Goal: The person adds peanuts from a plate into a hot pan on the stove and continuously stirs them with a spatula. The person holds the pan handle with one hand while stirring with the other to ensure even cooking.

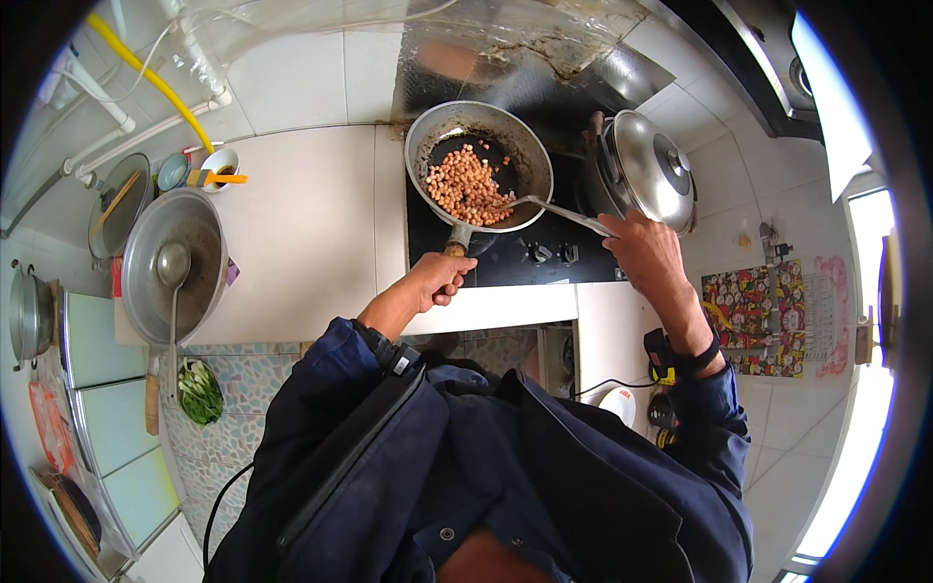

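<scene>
Peanuts [466,186] lie heaped over the left and front part of a deep frying pan [538,142], which sits on a black gas stove [503,261]. The pan's inner wall is stained dark. Its handle [458,240] points toward me, and my left hand [434,280] is closed around the wooden end. My right hand [645,248] grips a metal spatula or ladle [572,216] by its shaft. That tool reaches over the pan's right rim, and its head is partly hidden among the peanuts.
A lidded metal pot [652,171] stands right of the pan. On the left counter [306,226] are a large wok [211,291] holding a ladle [173,266], an orange-handled brush [219,177] across a small bowl [222,162], and a glass lid [120,208]. Green vegetables [200,393] lie lower down.
</scene>
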Action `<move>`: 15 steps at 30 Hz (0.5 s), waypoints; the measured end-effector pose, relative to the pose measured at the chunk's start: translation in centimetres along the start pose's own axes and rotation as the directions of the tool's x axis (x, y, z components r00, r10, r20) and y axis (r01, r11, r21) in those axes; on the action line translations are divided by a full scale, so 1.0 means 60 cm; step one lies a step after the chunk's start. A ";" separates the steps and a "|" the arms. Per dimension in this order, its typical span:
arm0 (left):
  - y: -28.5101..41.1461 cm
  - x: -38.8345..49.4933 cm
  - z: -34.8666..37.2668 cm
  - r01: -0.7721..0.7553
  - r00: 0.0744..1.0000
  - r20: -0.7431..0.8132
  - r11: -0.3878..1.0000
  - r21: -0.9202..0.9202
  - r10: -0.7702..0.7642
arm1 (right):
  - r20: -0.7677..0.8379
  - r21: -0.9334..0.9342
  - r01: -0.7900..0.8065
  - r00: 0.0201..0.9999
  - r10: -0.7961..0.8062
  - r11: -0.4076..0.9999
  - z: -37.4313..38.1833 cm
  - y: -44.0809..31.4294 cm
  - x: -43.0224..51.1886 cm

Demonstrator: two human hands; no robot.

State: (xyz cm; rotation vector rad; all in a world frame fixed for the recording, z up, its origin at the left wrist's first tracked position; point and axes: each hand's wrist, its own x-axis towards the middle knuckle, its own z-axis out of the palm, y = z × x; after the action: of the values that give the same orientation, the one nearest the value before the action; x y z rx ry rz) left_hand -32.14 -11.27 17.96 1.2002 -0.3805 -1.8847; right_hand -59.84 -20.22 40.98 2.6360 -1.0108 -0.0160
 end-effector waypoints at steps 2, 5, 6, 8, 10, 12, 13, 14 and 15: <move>0.001 -0.003 0.001 -0.008 1.000 0.004 1.000 0.004 0.008 | 0.013 0.083 -0.037 0.999 0.036 0.996 -0.005 -0.002 -0.013; 0.002 -0.004 0.003 -0.007 1.000 -0.001 1.000 0.005 0.007 | 0.059 0.174 -0.086 0.995 0.077 0.981 0.002 -0.016 -0.013; 0.002 -0.004 0.003 -0.003 1.000 -0.011 1.000 0.005 0.003 | 0.074 0.165 -0.091 0.994 0.080 0.982 0.009 -0.022 -0.008; 0.002 -0.005 0.003 -0.008 1.000 -0.004 1.000 0.002 0.008 | 0.045 0.164 -0.047 0.998 0.040 0.985 0.033 -0.038 0.010; 0.002 -0.004 0.003 -0.010 1.000 -0.005 1.000 -0.002 0.010 | 0.070 0.118 -0.106 0.993 0.098 0.987 0.063 -0.055 0.039; 0.003 -0.006 0.005 -0.004 1.000 -0.018 1.000 -0.004 0.004 | 0.031 0.120 -0.143 0.990 0.141 0.982 0.086 -0.063 0.066; 0.004 -0.006 0.005 -0.008 1.000 -0.013 1.000 -0.005 0.008 | 0.006 0.137 -0.166 0.986 0.167 0.977 0.093 -0.065 0.078; 0.004 -0.008 0.006 -0.005 1.000 -0.017 1.000 -0.007 0.005 | 0.002 0.153 -0.202 0.979 0.204 0.967 0.097 -0.065 0.084; 0.005 -0.008 0.007 0.001 1.000 -0.031 1.000 -0.011 -0.002 | -0.042 0.162 -0.202 0.977 0.211 0.966 0.099 -0.064 0.088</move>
State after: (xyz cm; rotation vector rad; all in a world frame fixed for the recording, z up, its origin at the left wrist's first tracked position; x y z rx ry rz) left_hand -32.26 -11.15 18.66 1.2208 -0.3524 -1.8653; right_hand -54.12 -22.72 34.74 2.6357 -1.3102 0.1946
